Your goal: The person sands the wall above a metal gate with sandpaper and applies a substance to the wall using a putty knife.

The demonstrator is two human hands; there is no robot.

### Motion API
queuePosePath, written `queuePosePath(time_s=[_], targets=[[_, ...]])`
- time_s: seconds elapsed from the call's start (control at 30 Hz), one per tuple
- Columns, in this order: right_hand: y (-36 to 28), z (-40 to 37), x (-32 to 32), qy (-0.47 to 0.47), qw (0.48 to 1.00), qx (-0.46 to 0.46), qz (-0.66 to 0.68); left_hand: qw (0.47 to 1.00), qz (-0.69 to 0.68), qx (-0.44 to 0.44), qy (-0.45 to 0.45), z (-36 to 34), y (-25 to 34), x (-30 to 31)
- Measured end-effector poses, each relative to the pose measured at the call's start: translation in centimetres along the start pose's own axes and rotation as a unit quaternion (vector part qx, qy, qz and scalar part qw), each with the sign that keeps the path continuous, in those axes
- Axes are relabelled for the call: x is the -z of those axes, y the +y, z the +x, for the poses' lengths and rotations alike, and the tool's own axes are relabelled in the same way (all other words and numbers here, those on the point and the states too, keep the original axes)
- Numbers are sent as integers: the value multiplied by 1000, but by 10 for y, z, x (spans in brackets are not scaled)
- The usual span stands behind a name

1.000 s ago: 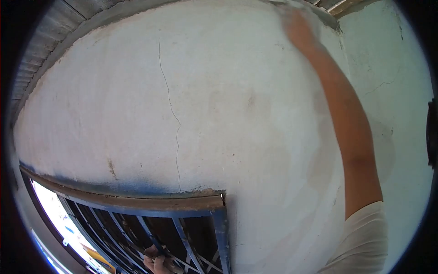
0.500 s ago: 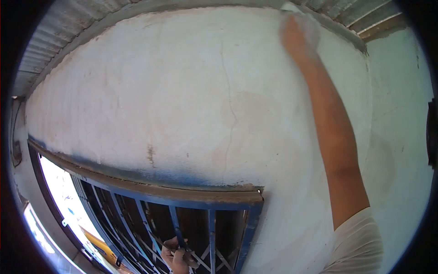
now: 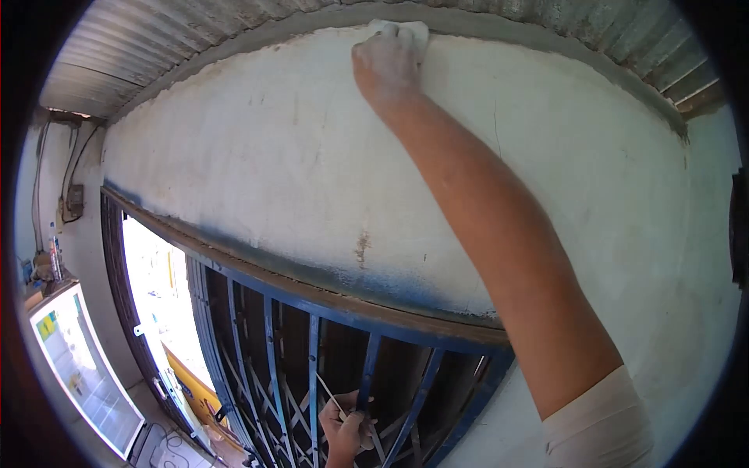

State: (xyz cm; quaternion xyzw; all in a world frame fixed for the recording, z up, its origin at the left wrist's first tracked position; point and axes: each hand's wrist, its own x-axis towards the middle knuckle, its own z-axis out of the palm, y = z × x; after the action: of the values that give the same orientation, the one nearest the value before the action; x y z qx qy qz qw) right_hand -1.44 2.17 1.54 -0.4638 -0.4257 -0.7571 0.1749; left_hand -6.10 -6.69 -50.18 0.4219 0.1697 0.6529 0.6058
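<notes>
My right hand (image 3: 388, 66) is raised to the top of the white wall (image 3: 257, 148), with its fingers closed over a white cloth-like piece (image 3: 421, 37). That piece lies against the wall, right under the grey strip below the roof; the hand covers much of it. Low in the view, my left hand (image 3: 343, 425) grips an upright bar of the blue folding metal gate (image 3: 314, 351). A thin pale strip crosses in front of its fingers.
Corrugated roofing (image 3: 148, 58) runs overhead. A brown lintel (image 3: 312, 292) tops the gate, with blue paint smears above it. Bright light fills the doorway (image 3: 160, 273) at left. Beyond that stand a white-framed glass case (image 3: 86, 370) and a wall box with cables (image 3: 75, 201).
My right hand has swept left along the wall's top edge with the white piece. The view has turned right and up, and my left hand still holds the gate.
</notes>
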Motion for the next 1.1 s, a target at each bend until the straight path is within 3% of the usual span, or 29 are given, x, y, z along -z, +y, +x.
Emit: queuePosePath(time_s=[0.1,0.27,0.57,0.67,0.73,0.97,1.1], targets=[[-13,7,-10,22,996,33,80,1000,11,2,8,1,-2,2],[36,-3,-20,89,988,78,104,1000,-5,14,19,-2,4,-1],[194,-68,-10,78,997,-17,-21,1000,-2,1,22,-2,3,-6],[180,-75,1,97,995,-20,29,1000,-14,-2,15,-3,2,-8],[164,-62,-1,52,998,-38,-1,1000,-8,-6,13,-3,-1,-7],[69,-6,-6,41,993,-61,88,1000,-11,20,14,-3,-1,-4],[29,11,-9,-10,998,9,68,1000,-10,11,14,-3,2,-4]])
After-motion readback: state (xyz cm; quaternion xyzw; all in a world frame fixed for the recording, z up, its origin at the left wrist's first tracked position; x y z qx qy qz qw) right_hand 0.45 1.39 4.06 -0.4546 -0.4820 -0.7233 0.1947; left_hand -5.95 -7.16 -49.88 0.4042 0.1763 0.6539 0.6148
